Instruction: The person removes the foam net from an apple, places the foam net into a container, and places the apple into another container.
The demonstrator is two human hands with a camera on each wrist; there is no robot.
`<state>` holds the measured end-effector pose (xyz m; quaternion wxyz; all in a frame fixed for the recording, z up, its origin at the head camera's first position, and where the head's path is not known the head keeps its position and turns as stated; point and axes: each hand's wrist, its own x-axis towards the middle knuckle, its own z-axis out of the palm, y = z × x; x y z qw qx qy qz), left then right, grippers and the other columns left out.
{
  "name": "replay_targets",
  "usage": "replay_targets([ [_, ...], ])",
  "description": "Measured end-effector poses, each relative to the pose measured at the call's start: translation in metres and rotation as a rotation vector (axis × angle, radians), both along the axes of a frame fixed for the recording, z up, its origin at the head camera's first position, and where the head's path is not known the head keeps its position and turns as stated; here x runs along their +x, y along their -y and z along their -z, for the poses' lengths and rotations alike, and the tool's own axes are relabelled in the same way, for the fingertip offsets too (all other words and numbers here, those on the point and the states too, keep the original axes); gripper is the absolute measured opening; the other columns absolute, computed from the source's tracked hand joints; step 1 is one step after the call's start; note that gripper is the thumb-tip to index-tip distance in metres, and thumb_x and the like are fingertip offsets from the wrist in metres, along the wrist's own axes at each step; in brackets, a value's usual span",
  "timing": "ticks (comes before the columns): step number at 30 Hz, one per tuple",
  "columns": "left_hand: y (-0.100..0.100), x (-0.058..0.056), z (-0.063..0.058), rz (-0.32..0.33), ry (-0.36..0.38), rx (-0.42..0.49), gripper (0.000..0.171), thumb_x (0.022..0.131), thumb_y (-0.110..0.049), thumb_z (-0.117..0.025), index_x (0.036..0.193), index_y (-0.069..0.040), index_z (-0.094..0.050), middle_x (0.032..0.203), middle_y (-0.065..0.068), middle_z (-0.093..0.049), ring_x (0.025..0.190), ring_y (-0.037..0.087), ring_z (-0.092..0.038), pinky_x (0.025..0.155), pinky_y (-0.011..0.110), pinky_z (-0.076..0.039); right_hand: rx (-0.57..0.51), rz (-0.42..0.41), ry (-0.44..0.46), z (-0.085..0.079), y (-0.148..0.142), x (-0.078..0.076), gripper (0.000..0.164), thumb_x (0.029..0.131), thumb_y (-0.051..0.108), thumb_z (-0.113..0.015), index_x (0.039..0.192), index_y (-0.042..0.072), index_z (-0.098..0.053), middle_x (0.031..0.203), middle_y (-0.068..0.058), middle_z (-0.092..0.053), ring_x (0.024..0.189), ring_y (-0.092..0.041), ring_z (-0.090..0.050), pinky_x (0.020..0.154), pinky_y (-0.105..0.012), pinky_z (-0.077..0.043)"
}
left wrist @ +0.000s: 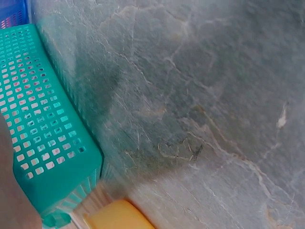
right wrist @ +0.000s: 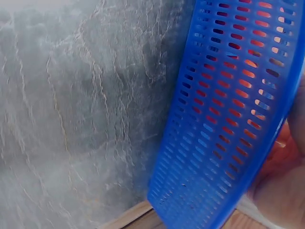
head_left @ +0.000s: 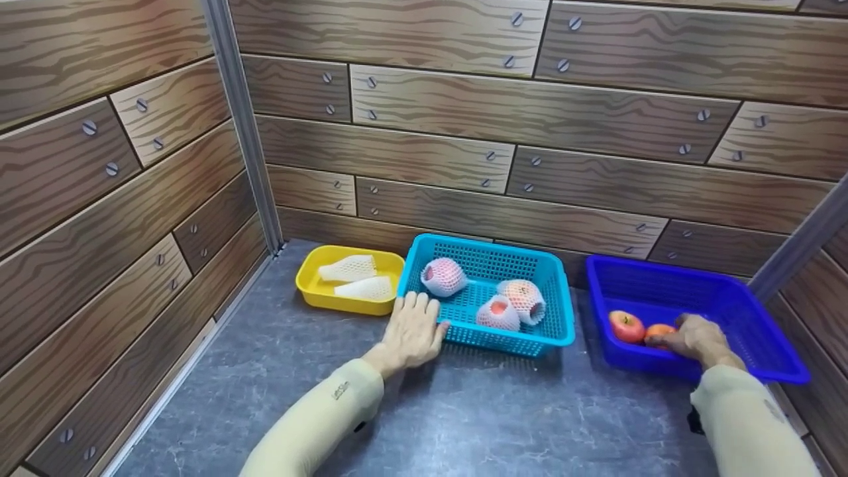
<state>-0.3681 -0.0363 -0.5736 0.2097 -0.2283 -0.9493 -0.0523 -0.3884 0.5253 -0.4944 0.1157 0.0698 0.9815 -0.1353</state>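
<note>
In the head view my left hand (head_left: 412, 331) rests on the near left corner of the teal basket (head_left: 563, 311), fingers extended over its rim. Inside that basket lie three apples in foam nets: one apple (head_left: 444, 277) at the left, a front apple (head_left: 498, 314) and another apple (head_left: 525, 299) touching at the right. My right hand (head_left: 701, 339) reaches into the blue basket (head_left: 695, 270) and grips an apple (head_left: 658, 333), thumb and fingers around it. Another bare red apple (head_left: 626, 326) lies just left of it. The right wrist view shows red through the blue basket's slots (right wrist: 228, 95).
A yellow tray (head_left: 344, 305) with two white foam nets (head_left: 350, 268) stands left of the teal basket. All three containers stand on a grey marbled table (head_left: 490, 411). Wood-patterned walls (head_left: 424, 132) rise behind and at both sides, with a metal post (head_left: 248, 132) in the left corner.
</note>
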Motion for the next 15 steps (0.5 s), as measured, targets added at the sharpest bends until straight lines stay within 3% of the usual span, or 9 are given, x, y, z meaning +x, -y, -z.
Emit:
replay_targets([
  [3, -0.002, 0.0, -0.001, 0.003, -0.007, -0.002, 0.038, 0.116, -0.048, -0.043, 0.114, -0.013, -0.058, 0.105, 0.008, -0.056, 0.105, 0.03, -0.05, 0.093, 0.044, -0.041, -0.002, 0.003, -0.026, -0.003, 0.002, 0.006, 0.109, 0.096, 0.066, -0.075, 0.153, -0.02, -0.041, 0.153, -0.051, -0.048, 0.135, -0.07, -0.051, 0.113, -0.075, -0.048],
  [9, -0.003, 0.0, 0.003, 0.01, -0.013, 0.021, 0.034, 0.114, -0.046, -0.05, 0.112, -0.013, -0.059, 0.102, 0.008, -0.056, 0.102, 0.029, -0.05, 0.09, 0.045, -0.04, 0.02, -0.001, -0.179, -0.003, 0.014, 0.022, 0.094, 0.097, 0.065, -0.075, 0.152, -0.008, -0.053, 0.15, -0.047, -0.055, 0.132, -0.068, -0.057, 0.101, -0.073, -0.053],
  [13, -0.002, -0.001, 0.002, 0.003, -0.002, 0.027, 0.034, 0.114, -0.046, -0.051, 0.115, -0.013, -0.06, 0.103, 0.008, -0.057, 0.104, 0.03, -0.051, 0.092, 0.046, -0.042, 0.035, -0.047, -0.366, 0.001, 0.027, 0.029, 0.065, 0.097, 0.055, -0.078, 0.128, -0.001, -0.071, 0.122, -0.034, -0.073, 0.106, -0.054, -0.069, 0.082, -0.064, -0.056],
  [15, -0.002, -0.001, 0.001, -0.005, 0.016, 0.021, 0.035, 0.115, -0.047, -0.048, 0.116, -0.013, -0.059, 0.104, 0.008, -0.056, 0.105, 0.03, -0.05, 0.094, 0.046, -0.042, 0.055, -0.087, -0.477, 0.005, 0.034, 0.031, 0.049, 0.096, 0.049, -0.08, 0.112, 0.003, -0.075, 0.105, -0.025, -0.075, 0.094, -0.046, -0.07, 0.076, -0.06, -0.055],
])
